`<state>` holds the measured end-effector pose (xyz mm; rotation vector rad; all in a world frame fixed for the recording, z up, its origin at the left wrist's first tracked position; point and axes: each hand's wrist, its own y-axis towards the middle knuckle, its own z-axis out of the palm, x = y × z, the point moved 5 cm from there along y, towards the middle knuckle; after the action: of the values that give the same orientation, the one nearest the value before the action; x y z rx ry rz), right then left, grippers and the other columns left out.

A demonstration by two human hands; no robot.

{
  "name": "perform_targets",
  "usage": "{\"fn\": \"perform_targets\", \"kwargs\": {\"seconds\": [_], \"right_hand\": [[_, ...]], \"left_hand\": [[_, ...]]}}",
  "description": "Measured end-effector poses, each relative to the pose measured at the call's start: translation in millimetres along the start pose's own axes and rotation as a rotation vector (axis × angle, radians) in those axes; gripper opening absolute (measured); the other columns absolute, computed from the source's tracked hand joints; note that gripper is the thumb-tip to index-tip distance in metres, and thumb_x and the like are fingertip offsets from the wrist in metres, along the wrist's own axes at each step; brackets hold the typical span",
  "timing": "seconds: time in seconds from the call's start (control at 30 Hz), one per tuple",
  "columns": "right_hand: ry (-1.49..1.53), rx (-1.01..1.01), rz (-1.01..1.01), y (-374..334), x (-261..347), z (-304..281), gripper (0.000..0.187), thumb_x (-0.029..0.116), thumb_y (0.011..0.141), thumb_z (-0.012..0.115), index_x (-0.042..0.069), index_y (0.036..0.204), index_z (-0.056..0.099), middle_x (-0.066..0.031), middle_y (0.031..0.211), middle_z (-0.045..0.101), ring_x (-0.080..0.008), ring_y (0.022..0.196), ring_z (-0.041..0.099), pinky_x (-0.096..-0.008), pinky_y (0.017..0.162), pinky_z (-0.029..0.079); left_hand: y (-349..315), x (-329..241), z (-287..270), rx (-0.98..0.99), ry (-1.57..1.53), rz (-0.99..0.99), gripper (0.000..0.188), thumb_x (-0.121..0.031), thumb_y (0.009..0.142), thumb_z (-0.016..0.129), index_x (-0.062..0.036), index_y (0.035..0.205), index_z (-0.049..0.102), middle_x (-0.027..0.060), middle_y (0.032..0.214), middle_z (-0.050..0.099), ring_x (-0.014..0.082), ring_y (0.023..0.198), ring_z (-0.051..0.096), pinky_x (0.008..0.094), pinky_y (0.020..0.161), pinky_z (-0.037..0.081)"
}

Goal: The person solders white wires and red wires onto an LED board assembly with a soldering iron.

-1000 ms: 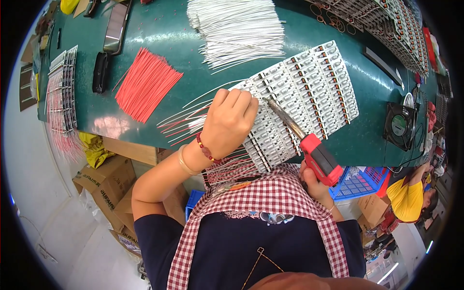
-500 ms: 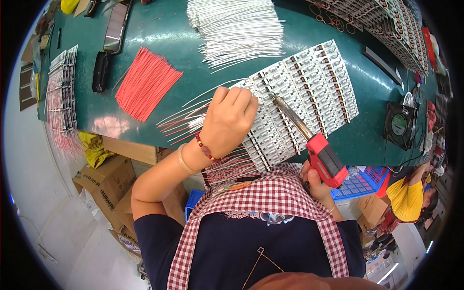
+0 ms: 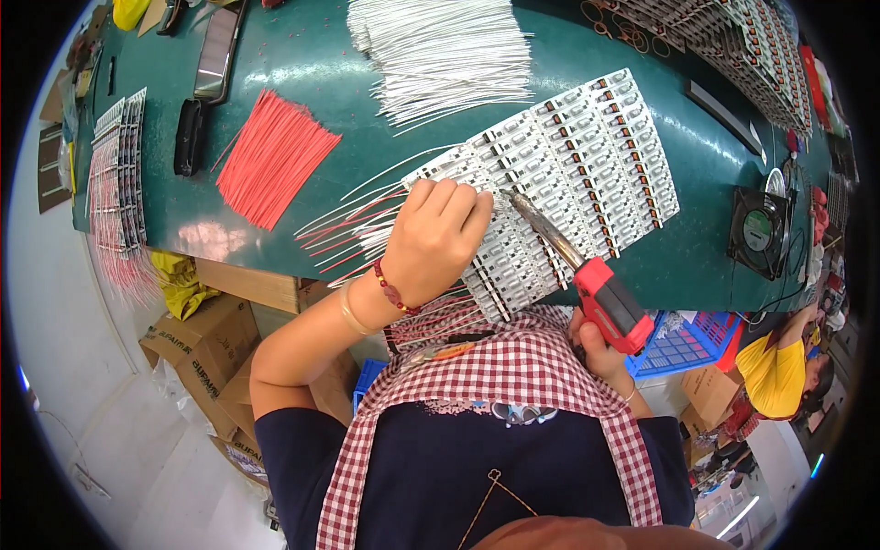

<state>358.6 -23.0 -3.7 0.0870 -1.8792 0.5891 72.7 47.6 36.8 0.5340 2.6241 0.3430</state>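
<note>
Far left, a stack of strip boards with red wires (image 3: 117,197) lay at the edge of the green surface (image 3: 706,266), wire ends hanging over the side. Next to it a black oblong object (image 3: 189,137) and a phone (image 3: 217,53) lay flat. A loose bundle of red wires (image 3: 273,156) sat just right of those, fanned out. Higher up, a pile of white wires (image 3: 440,50) spread across the surface.

Left hand (image 3: 438,238) rested palm down on the near left end of the white panel of circuit strips (image 3: 587,174), fingers curled and pressed together on the board, pinning thin white and red leads (image 3: 348,234) that stuck out leftward from under it. Whether the fingers pinched a single wire could not be told.

Right hand (image 3: 600,353) was closed around the red handle of a soldering iron (image 3: 587,275), at the near edge of the surface, just above the checked apron (image 3: 513,376). The iron's metal tip pointed up-left and met the panel just beside the left hand's fingertips.

Further right, a small black fan (image 3: 759,229) stood on the surface; a blue basket (image 3: 683,344) sat below the edge. More strip panels (image 3: 733,46) lay far top right. Another person in yellow (image 3: 779,371) was at lower right.
</note>
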Motion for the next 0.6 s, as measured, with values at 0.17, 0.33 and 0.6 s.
{"fn": "perform_targets", "kwargs": {"seconds": [0.17, 0.33, 0.6], "right_hand": [[0.012, -0.007, 0.018, -1, -1, 1, 0.026, 0.028, 0.087, 0.071, 0.003, 0.095, 0.069, -0.0095, 0.086, 0.065, -0.0244, 0.075, 0.064, -0.0344, 0.065, 0.05], [-0.037, -0.019, 0.016, -1, -1, 0, 0.027, 0.028, 0.087, 0.071, 0.002, 0.095, 0.069, -0.0097, 0.086, 0.065, -0.0236, 0.076, 0.065, -0.0349, 0.066, 0.05], [0.101, -0.029, 0.035, 7, 19, 6, 0.038, 0.039, 0.092, 0.064, 0.001, 0.09, 0.062, -0.006, 0.076, 0.058, -0.0161, 0.067, 0.055, -0.0298, 0.06, 0.043]], "left_hand": [[2, -1, 2, 0.019, 0.006, -0.005, 0.026, -0.004, 0.074, 0.065, -0.0001, 0.099, 0.069, 0.0053, 0.08, 0.052, 0.0209, 0.074, 0.053, 0.0339, 0.067, 0.041], [2, -2, 2, 0.039, 0.017, -0.013, 0.025, -0.003, 0.073, 0.065, -0.0005, 0.099, 0.069, 0.0054, 0.08, 0.054, 0.021, 0.073, 0.053, 0.034, 0.067, 0.041], [1, 0, 0, -0.05, 0.056, 0.034, 0.025, -0.006, 0.07, 0.063, -0.0027, 0.095, 0.067, 0.0036, 0.082, 0.058, 0.0198, 0.073, 0.055, 0.0331, 0.067, 0.042]]}}
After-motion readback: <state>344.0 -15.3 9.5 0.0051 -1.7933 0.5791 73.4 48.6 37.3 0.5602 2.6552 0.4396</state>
